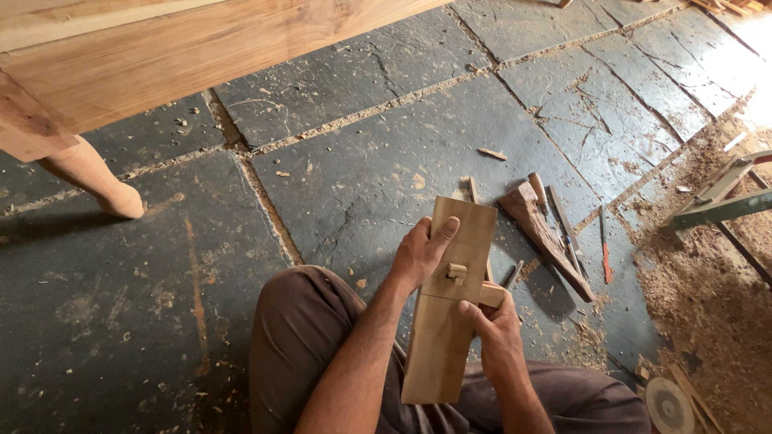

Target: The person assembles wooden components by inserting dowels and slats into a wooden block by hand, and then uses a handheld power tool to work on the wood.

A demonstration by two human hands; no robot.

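Note:
A long pale wooden block (450,297), shaped like a hand plane body with a small wedge slot in its middle, stands upright over my lap. My left hand (420,253) grips its left edge near the top, thumb across the face. Lower down on the block's right side, my right hand (498,333) has its fingers closed around a short wooden peg (492,294) that sticks out sideways. My knees in brown trousers (305,329) are below.
A rough dark wood wedge (544,235), a chisel (555,210) and a red-tipped tool (605,249) lie on the dark stone floor right of the block. Sawdust (700,297) piles at right beside a green metal frame (720,201). A wooden furniture top and turned leg (92,177) stand at upper left.

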